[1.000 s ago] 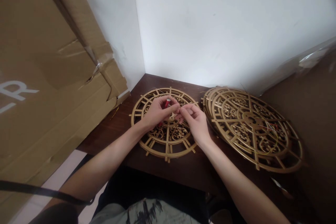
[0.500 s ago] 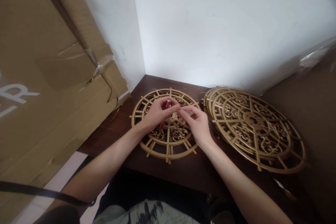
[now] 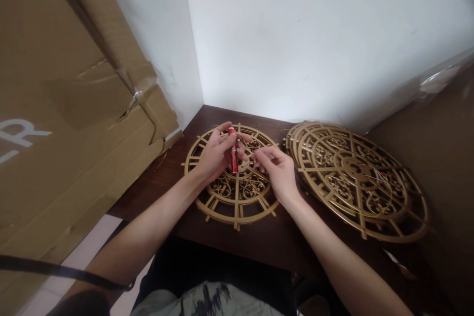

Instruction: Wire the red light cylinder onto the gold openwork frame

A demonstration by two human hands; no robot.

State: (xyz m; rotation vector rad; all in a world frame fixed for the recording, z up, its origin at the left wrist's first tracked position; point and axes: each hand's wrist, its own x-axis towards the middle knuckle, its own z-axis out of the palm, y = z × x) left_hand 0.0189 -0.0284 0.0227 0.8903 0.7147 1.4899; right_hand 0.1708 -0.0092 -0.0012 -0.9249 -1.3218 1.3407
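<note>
A short red tube with a metallic band near its middle [image 3: 234,162] is held in my left hand [image 3: 214,157], between thumb and fingers, with some fingertips extended. My right hand [image 3: 280,170] is just to its right, thumb and forefinger pinched together. Whatever lies in that pinch is too small to make out. Below both hands, a round gold openwork clock-face frame [image 3: 237,219] with scrollwork lies flat on the dark brown tabletop [image 3: 155,182]. The hands hide part of its centre.
At right, several similar gold frames [image 3: 357,168] are stacked, with thin yellow, red and white wires on top. A slim pale tool [image 3: 400,264] lies near them. A large cardboard box [image 3: 74,108] stands left, a white wall [image 3: 296,34] behind.
My left hand has opened somewhat and turned, bringing more of the red tube into view. The hands have moved slightly apart; my right hand keeps its pinch.
</note>
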